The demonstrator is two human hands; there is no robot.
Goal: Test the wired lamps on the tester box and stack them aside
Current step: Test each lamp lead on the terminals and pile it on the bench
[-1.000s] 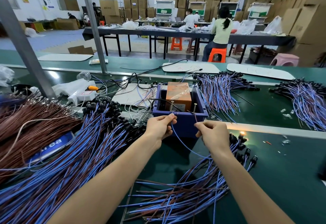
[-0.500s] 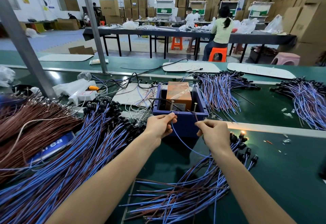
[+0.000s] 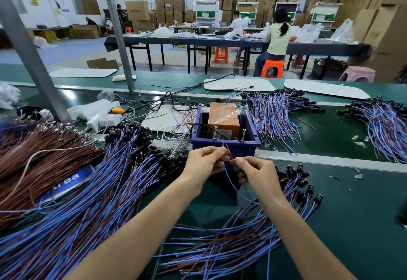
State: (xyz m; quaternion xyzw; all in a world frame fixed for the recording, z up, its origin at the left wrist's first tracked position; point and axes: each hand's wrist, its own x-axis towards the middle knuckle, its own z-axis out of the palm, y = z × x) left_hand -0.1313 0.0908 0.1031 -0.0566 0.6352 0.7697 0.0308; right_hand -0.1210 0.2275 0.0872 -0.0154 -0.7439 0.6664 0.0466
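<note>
- Left hand [image 3: 206, 163]: thumb and forefinger pinch the blue wire [image 3: 233, 186] near its upper end; the other fingers are curled in.
- Right hand [image 3: 256, 174]: fingertips pinch the brown wire [image 3: 228, 151] at its lower part; the remaining fingers are curled under.
- The two hands are nearly touching, just in front of the near wall of the tester box [image 3: 224, 146].
- Both wire ends point up toward the box rim, below the two upright screws [image 3: 214, 133]. They look apart from the screws.
- From the pinch, the blue wire loops down and right into the near lamp pile [image 3: 231, 246] under the right forearm. That pile's black lamp holders [image 3: 301, 182] fan out to the right.
- The tester box is a blue plastic bin on the green bench [image 3: 352, 213], with an orange block [image 3: 223, 117] inside.
- A large pile of wired lamps [image 3: 99, 191] lies left of the left forearm, with a brown wire bundle [image 3: 33, 147] further left.
- Two more lamp piles lie behind: one right of the box [image 3: 275, 114], one at far right [image 3: 385, 125].
- A white power strip [image 3: 103, 119] sits left of the box.
</note>
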